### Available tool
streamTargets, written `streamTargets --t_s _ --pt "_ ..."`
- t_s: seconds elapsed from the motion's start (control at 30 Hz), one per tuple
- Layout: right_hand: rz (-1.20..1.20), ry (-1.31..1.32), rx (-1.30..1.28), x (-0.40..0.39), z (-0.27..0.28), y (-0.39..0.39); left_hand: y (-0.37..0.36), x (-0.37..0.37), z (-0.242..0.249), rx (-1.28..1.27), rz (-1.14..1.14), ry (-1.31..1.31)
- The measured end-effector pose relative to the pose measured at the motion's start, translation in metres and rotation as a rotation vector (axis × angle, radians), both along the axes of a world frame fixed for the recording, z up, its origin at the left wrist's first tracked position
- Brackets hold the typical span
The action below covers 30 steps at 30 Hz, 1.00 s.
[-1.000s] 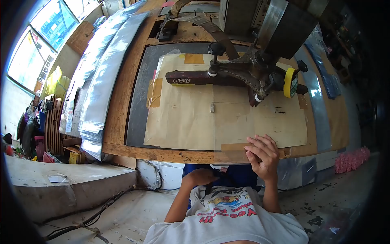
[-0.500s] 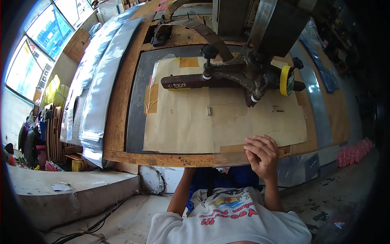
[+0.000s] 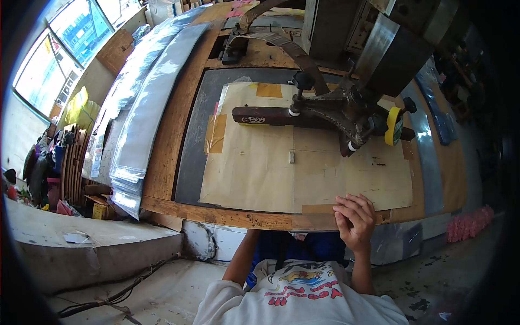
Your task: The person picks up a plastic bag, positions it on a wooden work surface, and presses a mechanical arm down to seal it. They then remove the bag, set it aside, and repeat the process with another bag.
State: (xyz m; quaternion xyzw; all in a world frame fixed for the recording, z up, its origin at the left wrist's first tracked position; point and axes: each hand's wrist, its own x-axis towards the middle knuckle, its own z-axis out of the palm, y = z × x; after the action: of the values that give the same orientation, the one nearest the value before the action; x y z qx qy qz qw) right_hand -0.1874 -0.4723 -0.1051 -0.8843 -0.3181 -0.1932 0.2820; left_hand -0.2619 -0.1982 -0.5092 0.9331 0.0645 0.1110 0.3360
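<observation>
My right hand [image 3: 356,221] is at the front edge of the worktable, palm side toward the left. Its thumb and fingertips come together at the right side of a clear plastic sheet [image 3: 318,221], which overhangs the wooden edge and is hard to see. Beneath lies a cream paper board [image 3: 254,179], with brown tape along its edges and a small grey block [image 3: 292,157] on it. Only my left forearm [image 3: 242,257] shows; the hand is hidden below the table edge. Above the board is a dark press bar [image 3: 265,116] on a metal bracket [image 3: 346,105].
Stacks of clear plastic sheets [image 3: 154,103] lie along the table's left side. A roll of yellow tape [image 3: 392,126] hangs on the press bracket. Blue plastic [image 3: 441,116] lies at the right, with a pink bundle [image 3: 470,223] lower down. Cables [image 3: 116,297] run along the lower left.
The camera view has shifted, so the table and press appear slightly lower and farther right. My right hand stays at the front edge with the sheet, its fingers slightly changed in pose.
</observation>
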Motion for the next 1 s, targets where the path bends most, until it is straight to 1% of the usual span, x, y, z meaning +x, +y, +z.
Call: streamTargets --t_s 0.33,0.63,0.73,0.77,0.83,0.87,0.9,0.97,1.0 --pt "0.000 0.000 -0.008 -0.001 0.001 0.000 -0.002 -0.001 -0.014 -0.133 0.032 0.011" --pt "0.015 0.007 0.003 -0.004 0.003 0.000 0.003 -0.024 -0.032 -0.273 0.008 0.012" --pt "0.018 -0.013 0.010 -0.007 0.001 -0.001 0.003 -0.022 -0.027 -0.253 0.036 -0.009" --pt "0.017 -0.012 0.013 -0.008 0.001 -0.002 0.002 -0.019 -0.024 -0.229 0.053 -0.018" --pt "0.018 -0.017 0.023 -0.009 0.000 -0.002 -0.002 -0.008 0.033 -0.002 0.073 0.012" --pt "0.017 -0.022 0.025 -0.010 -0.001 -0.003 -0.006 -0.003 0.055 -0.002 0.104 0.044" --pt "0.016 -0.027 0.029 -0.010 -0.002 -0.003 -0.008 0.000 0.072 -0.034 0.056 0.072" --pt "0.015 -0.037 0.038 -0.011 -0.003 -0.004 -0.012 0.004 0.094 -0.096 -0.040 0.130" --pt "0.015 -0.041 0.045 -0.011 -0.004 -0.004 -0.014 0.005 0.097 -0.200 -0.070 0.117"
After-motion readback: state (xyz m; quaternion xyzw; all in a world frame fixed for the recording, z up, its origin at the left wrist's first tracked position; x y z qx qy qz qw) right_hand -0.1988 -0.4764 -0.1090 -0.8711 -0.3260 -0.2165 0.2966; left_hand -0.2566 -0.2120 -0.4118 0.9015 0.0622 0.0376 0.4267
